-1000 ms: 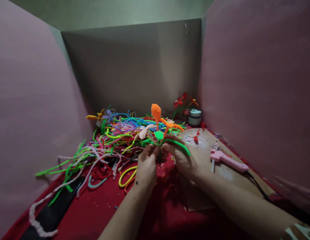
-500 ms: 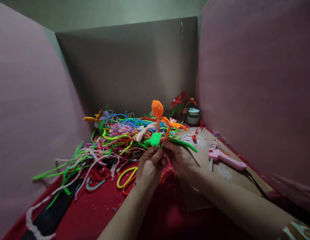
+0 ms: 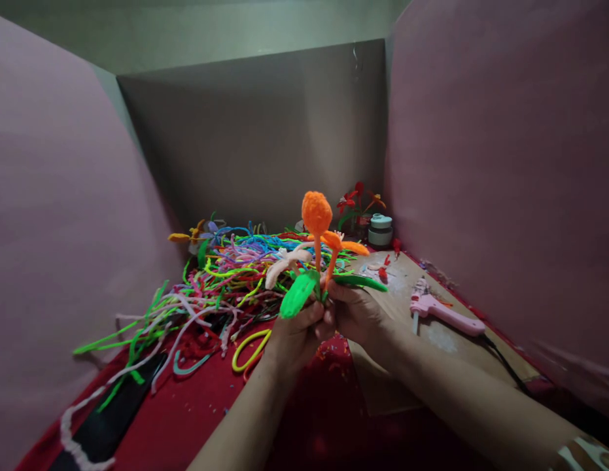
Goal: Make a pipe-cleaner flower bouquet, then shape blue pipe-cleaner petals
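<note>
Both hands are closed together around the base of a pipe-cleaner flower bunch. It carries an orange bud [image 3: 316, 212], an orange flower [image 3: 333, 241], a pale pink flower [image 3: 286, 263] and green leaves. My left hand [image 3: 299, 330] pinches the stems from the left, with a broad green leaf [image 3: 299, 294] leaning over its fingers. From the right, my right hand [image 3: 356, 311] grips the same stems, and a long green leaf [image 3: 360, 282] sticks out above it. The stem ends are hidden by my fingers.
A tangled heap of coloured pipe cleaners [image 3: 235, 261] covers the left and back. A pink glue gun [image 3: 446, 314] lies on a brown board [image 3: 400, 366] at right. Behind stand a lidded jar [image 3: 381, 230] and red flowers [image 3: 352, 199]. Partition walls enclose three sides.
The bunch has turned and tilted between my hands. Its broad green leaf now hangs down to the left over my left hand, and the orange bud looks nearer and slightly farther right.
</note>
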`<state>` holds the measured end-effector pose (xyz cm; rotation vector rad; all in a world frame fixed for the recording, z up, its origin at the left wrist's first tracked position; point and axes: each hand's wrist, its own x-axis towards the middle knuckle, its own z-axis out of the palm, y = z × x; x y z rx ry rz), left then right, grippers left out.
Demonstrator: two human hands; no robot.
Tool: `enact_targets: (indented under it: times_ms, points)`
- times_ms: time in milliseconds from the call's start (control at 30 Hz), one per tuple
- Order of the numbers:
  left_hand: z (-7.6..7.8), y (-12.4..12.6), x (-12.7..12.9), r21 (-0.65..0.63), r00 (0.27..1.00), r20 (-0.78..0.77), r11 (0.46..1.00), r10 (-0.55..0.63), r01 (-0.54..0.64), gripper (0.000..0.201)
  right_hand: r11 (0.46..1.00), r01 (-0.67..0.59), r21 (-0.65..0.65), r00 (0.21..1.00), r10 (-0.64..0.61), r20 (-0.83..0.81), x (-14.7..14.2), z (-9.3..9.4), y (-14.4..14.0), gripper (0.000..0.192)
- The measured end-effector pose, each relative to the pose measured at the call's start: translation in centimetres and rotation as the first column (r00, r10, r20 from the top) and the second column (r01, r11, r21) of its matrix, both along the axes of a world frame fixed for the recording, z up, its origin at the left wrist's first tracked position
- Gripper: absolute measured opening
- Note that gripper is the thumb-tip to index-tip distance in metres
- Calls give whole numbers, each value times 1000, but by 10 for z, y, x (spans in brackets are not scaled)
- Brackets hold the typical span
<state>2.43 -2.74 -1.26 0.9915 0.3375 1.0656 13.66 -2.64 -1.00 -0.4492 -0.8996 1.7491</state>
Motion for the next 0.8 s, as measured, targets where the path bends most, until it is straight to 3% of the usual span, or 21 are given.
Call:
enact_targets:
  times_ms: [267,467,533,633,800]
  points:
    - [-2,5,2,101,962,-58,960,267,-261,15,982,167,88,986,-163,-46,-2,-15,12,18]
    - [12,2,-2,217,883,-162,889,440,-403,13,972,181,149,980,-167,-105,-5,-19,15,22]
    - [15,2,-3,218,847,-198,865,493,-453,14,969,176,175,984,-169,-52,-6,-15,11,26]
    - [11,7,-5,105,854,-111,861,508,-498,17,949,163,269,974,-198,107,-5,-12,8,27]
    - [-4,16,-6,-19,900,-55,901,432,-434,15,894,170,415,857,-341,385,-5,-22,11,19]
